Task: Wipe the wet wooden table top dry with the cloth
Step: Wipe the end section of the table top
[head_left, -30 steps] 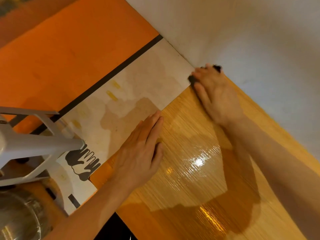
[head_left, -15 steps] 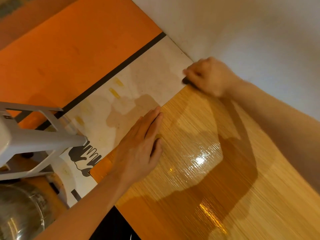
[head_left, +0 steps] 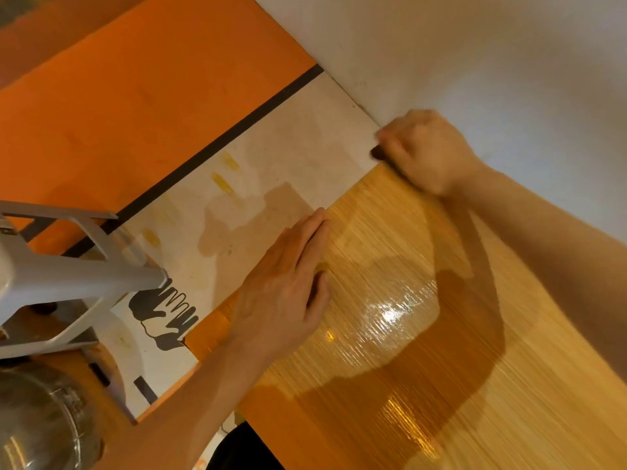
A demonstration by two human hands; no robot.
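So my right hand (head_left: 429, 152) was up at the far corner of the wooden desk (head_left: 441, 351), right where it met the white wall (head_left: 475, 56), and my grip there was curled tight around the dark cloth (head_left: 379, 153). Only a small dark bit of the cloth poked out past my knuckles, sitting on the desk's far edge, and the hand looked a bit blurred. My left hand (head_left: 288, 293) was lying flat on the desk near its left edge, fingers straight and close together, holding nothing, just pressing down. The desk surface was glossy with a bright reflection just right of that hand, and my arms threw shadows across it. Down past the edge was the pale floor tile (head_left: 271, 171) with a few yellowish marks, a black stripe (head_left: 217, 147) next to an orange area (head_left: 135, 96), and a black hand-shaped print (head_left: 163, 312). A white plastic stool (head_left: 68, 276) and something shiny and metal (head_left: 40, 422) sat at the lower left.
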